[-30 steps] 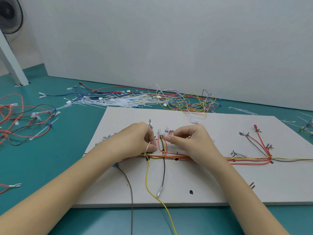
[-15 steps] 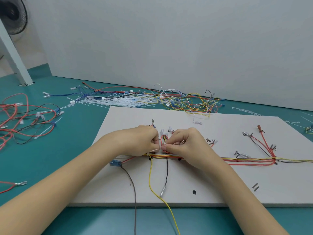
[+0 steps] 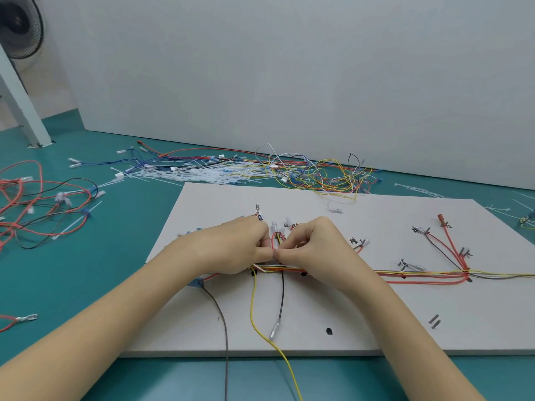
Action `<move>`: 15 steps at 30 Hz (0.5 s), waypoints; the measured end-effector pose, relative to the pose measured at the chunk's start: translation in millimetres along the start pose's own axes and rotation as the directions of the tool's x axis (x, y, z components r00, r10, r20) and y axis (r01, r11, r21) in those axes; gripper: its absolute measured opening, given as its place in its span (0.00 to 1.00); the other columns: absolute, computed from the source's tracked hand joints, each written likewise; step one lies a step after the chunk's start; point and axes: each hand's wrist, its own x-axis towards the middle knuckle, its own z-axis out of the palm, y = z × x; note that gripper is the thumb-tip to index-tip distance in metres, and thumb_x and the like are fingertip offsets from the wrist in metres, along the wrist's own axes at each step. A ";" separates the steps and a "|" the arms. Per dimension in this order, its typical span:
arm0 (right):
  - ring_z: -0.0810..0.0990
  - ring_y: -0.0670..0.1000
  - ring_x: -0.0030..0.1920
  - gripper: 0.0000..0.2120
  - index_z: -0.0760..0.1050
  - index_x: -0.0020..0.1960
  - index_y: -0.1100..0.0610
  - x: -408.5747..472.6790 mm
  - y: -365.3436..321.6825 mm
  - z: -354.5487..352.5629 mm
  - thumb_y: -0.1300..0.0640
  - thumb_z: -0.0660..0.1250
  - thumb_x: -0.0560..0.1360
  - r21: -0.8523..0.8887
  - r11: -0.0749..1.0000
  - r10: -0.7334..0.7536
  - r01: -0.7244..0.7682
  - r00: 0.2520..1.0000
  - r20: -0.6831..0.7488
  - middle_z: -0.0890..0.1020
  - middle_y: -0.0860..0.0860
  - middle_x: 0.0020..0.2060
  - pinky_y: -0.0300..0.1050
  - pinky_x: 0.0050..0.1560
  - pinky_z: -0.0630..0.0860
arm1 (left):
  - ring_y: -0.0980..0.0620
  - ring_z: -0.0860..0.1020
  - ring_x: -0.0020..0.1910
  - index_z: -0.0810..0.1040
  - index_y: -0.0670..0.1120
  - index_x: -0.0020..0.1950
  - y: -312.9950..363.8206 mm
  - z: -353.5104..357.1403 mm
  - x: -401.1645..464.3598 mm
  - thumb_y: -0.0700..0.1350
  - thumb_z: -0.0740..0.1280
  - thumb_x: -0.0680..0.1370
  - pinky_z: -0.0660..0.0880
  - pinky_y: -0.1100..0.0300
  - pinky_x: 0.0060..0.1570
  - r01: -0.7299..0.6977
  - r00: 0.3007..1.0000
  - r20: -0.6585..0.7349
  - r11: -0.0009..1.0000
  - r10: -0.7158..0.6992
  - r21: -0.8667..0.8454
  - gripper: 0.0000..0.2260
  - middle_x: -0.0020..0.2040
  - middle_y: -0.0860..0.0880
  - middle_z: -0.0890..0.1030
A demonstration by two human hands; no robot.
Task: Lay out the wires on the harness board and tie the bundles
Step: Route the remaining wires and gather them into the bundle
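where the wire bundle (image 3: 419, 274) runs across the white harness board (image 3: 362, 314) on the teal bench (image 3: 86, 270), the left hand (image 3: 234, 247) and right hand (image 3: 315, 247) meet fingertip to fingertip, each grip pinched on a small red wire loop (image 3: 275, 241) above the bundle.

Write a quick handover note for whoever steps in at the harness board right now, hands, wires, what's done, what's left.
Left hand and right hand: both curled, fingertips meeting at the small red wire loop above the main bundle; what they pinch there, possibly a tie, is too small to tell.
Harness board lies on the teal floor.
Done: main bundle laid along the board, right branch fanned out from its junction.
Left: yellow wire, black wire and grey wire hang loose toward the near edge; spare wires and white ties wait beyond the board.
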 end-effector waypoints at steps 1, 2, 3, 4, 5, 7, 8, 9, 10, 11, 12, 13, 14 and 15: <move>0.65 0.42 0.23 0.12 0.80 0.28 0.54 0.1 -0.5 -0.3 0.63 0.73 0.69 0.013 1.000 0.013 -0.013 1.000 0.007 0.71 0.45 0.21 0.33 0.25 0.63 | 0.55 0.68 0.33 0.75 0.45 0.42 0.2 -0.2 -0.5 0.49 0.63 0.78 0.66 0.58 0.35 0.002 1.000 0.002 1.000 -0.002 -0.009 0.09 0.39 0.47 0.77; 0.65 0.42 0.23 0.11 0.80 0.29 0.56 0.3 -0.5 -0.8 0.62 0.73 0.69 0.028 0.999 0.026 -0.026 1.000 0.013 0.71 0.45 0.21 0.32 0.25 0.63 | 0.55 0.69 0.33 0.74 0.47 0.41 0.5 -0.5 -1.2 0.49 0.63 0.78 0.67 0.58 0.36 0.005 1.000 0.006 1.000 -0.005 -0.022 0.09 0.39 0.48 0.76; 0.65 0.42 0.23 0.10 0.80 0.30 0.57 0.3 -0.4 -1.2 0.62 0.73 0.70 0.040 0.999 0.035 -0.036 0.999 0.017 0.71 0.45 0.21 0.32 0.25 0.63 | 0.56 0.69 0.34 0.73 0.49 0.40 0.6 -1.2 -1.8 0.50 0.63 0.78 0.67 0.58 0.37 0.008 1.000 0.010 1.000 -0.008 -0.030 0.09 0.39 0.50 0.76; 0.65 0.42 0.23 0.10 0.80 0.31 0.57 0.3 -0.3 -1.4 0.62 0.73 0.70 0.045 0.998 0.042 -0.043 0.999 0.020 0.71 0.45 0.20 0.32 0.25 0.62 | 0.57 0.70 0.34 0.72 0.50 0.40 0.8 -1.8 -2.5 0.50 0.64 0.78 0.67 0.59 0.36 0.012 1.000 0.011 0.999 -0.011 -0.032 0.08 0.39 0.51 0.76; 0.65 0.41 0.22 0.09 0.81 0.31 0.57 -0.1 -0.5 -1.2 0.62 0.73 0.70 0.044 0.998 0.046 -0.047 0.999 0.020 0.71 0.44 0.19 0.31 0.24 0.62 | 0.58 0.70 0.34 0.72 0.51 0.40 0.8 -2.1 -3.2 0.50 0.64 0.78 0.67 0.60 0.35 0.015 1.000 0.008 0.999 -0.015 -0.031 0.08 0.39 0.52 0.76; 0.65 0.42 0.23 0.08 0.81 0.32 0.58 -0.6 -0.9 0.7 0.62 0.73 0.70 0.033 0.998 0.047 -0.048 0.999 0.014 0.72 0.45 0.20 0.32 0.25 0.64 | 0.57 0.71 0.34 0.72 0.52 0.39 0.9 -2.4 -4.0 0.50 0.64 0.78 0.67 0.60 0.35 0.024 1.000 -0.004 0.999 -0.024 -0.032 0.08 0.39 0.52 0.76; 0.66 0.43 0.24 0.08 0.81 0.31 0.58 -0.8 -0.8 2.2 0.62 0.73 0.69 0.021 0.999 0.042 -0.042 0.999 0.008 0.73 0.46 0.21 0.34 0.26 0.65 | 0.57 0.72 0.34 0.72 0.52 0.39 0.9 -2.1 -4.3 0.50 0.64 0.78 0.68 0.60 0.35 0.026 1.000 -0.013 0.999 -0.026 -0.031 0.08 0.39 0.52 0.76; 0.67 0.44 0.25 0.09 0.80 0.31 0.57 -1.2 -0.6 4.0 0.62 0.73 0.69 0.004 0.999 0.034 -0.034 0.999 0.001 0.74 0.48 0.23 0.35 0.27 0.66 | 0.57 0.72 0.34 0.72 0.51 0.39 0.7 -1.8 -4.7 0.49 0.64 0.78 0.68 0.60 0.35 0.026 0.999 -0.022 0.999 -0.026 -0.030 0.08 0.39 0.52 0.76; 0.68 0.45 0.25 0.09 0.80 0.30 0.57 -1.3 -0.3 5.7 0.62 0.73 0.69 -0.016 0.999 0.027 -0.028 1.000 -0.007 0.75 0.50 0.24 0.36 0.29 0.66 | 0.57 0.72 0.34 0.71 0.51 0.39 0.5 -1.4 -4.5 0.49 0.64 0.78 0.68 0.60 0.35 0.025 0.999 -0.030 0.999 -0.026 -0.030 0.08 0.39 0.53 0.76; 0.68 0.45 0.26 0.09 0.80 0.30 0.56 -1.4 0.3 6.7 0.62 0.73 0.68 -0.029 0.999 0.024 -0.024 1.000 -0.015 0.75 0.50 0.25 0.36 0.29 0.66 | 0.57 0.72 0.34 0.71 0.51 0.39 -0.2 -1.0 -4.5 0.49 0.64 0.78 0.68 0.60 0.35 0.025 0.999 -0.035 0.999 -0.026 -0.036 0.08 0.39 0.53 0.75; 0.67 0.46 0.26 0.10 0.79 0.29 0.56 -1.5 1.0 6.9 0.62 0.73 0.68 -0.033 0.999 0.023 -0.023 1.000 -0.020 0.75 0.50 0.25 0.37 0.29 0.65 | 0.57 0.72 0.34 0.72 0.51 0.39 -0.8 -0.3 -4.7 0.49 0.64 0.78 0.68 0.60 0.35 0.025 0.999 -0.038 0.999 -0.027 -0.046 0.08 0.39 0.53 0.75; 0.67 0.45 0.25 0.10 0.79 0.29 0.55 -1.6 1.9 6.4 0.62 0.73 0.69 -0.031 0.999 0.021 -0.021 1.000 -0.019 0.74 0.49 0.23 0.36 0.28 0.65 | 0.57 0.72 0.35 0.72 0.52 0.40 -1.4 0.5 -4.8 0.50 0.65 0.77 0.69 0.60 0.36 0.025 0.999 -0.040 0.998 -0.027 -0.057 0.07 0.40 0.53 0.76; 0.65 0.45 0.24 0.11 0.79 0.29 0.55 -2.2 2.6 5.0 0.61 0.73 0.70 -0.028 0.999 0.018 -0.018 1.000 -0.012 0.73 0.48 0.22 0.36 0.26 0.63 | 0.57 0.73 0.36 0.72 0.51 0.40 -2.1 1.6 -5.1 0.51 0.65 0.77 0.70 0.60 0.37 0.024 0.999 -0.045 0.997 -0.027 -0.067 0.07 0.40 0.54 0.76; 0.64 0.45 0.23 0.12 0.79 0.29 0.54 -2.5 3.2 3.1 0.60 0.73 0.70 -0.021 1.000 0.014 -0.015 1.000 -0.002 0.71 0.47 0.21 0.36 0.25 0.62 | 0.56 0.73 0.37 0.73 0.51 0.41 -2.7 2.4 -5.3 0.52 0.65 0.77 0.71 0.59 0.37 0.019 0.998 -0.055 0.997 -0.023 -0.073 0.08 0.40 0.54 0.76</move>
